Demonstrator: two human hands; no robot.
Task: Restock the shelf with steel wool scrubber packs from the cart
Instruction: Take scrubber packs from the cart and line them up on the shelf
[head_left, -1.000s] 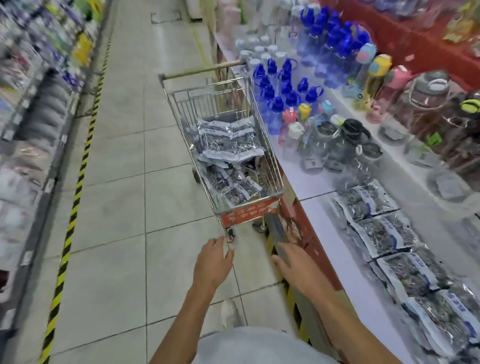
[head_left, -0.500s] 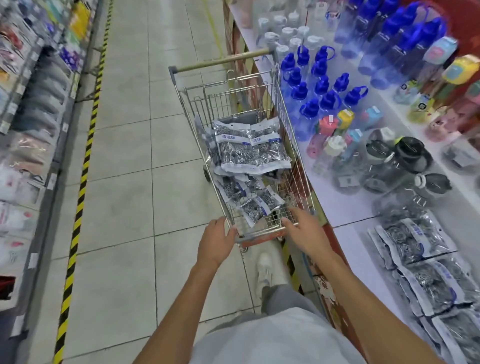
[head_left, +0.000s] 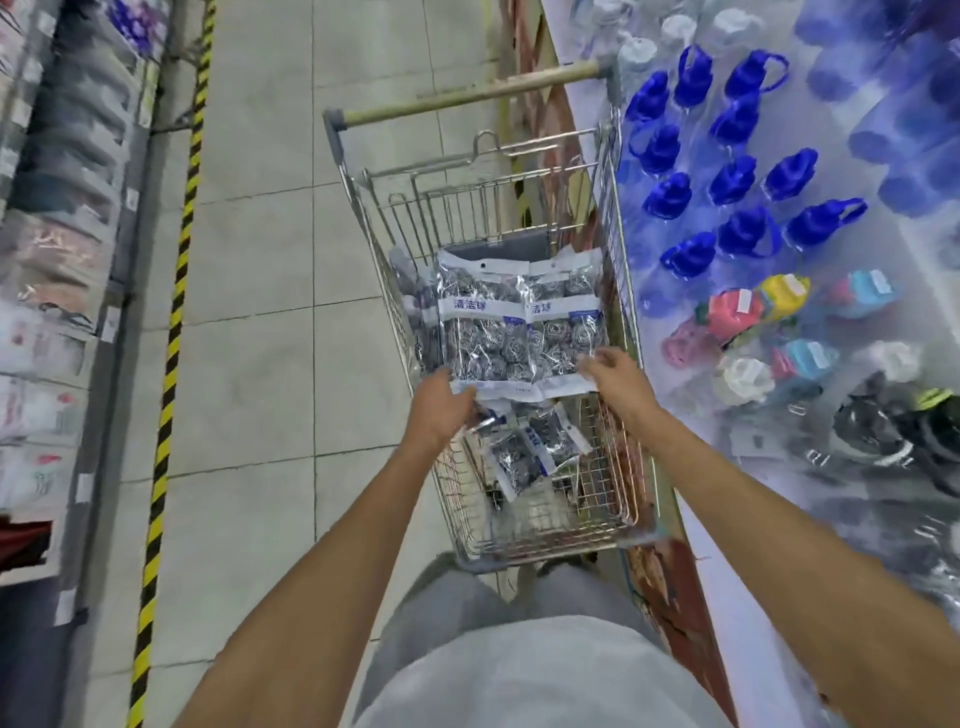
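A wire shopping cart (head_left: 615, 244) stands in the aisle right in front of me, against the shelf on my right. Large clear packs of steel wool scrubbers (head_left: 514, 322) with white and blue labels lie on top of its load, and smaller packs (head_left: 530, 447) lie below them. My left hand (head_left: 441, 410) is at the near left corner of the top packs, fingers curled onto the edge. My right hand (head_left: 613, 371) touches the near right corner, fingers spread. Whether either hand grips firmly is unclear.
The white shelf (head_left: 727, 597) on my right holds blue-capped bottles (head_left: 737, 176), colourful bottles (head_left: 748, 306) and dark lidded jars (head_left: 893, 421). On my left is another rack of packaged goods (head_left: 57, 260) behind a yellow-black floor stripe (head_left: 171, 353). Tiled floor lies between.
I have stepped up to the cart. Both hands moved from its near rim into the basket and now rest on the near edge of the top scrubber packs.
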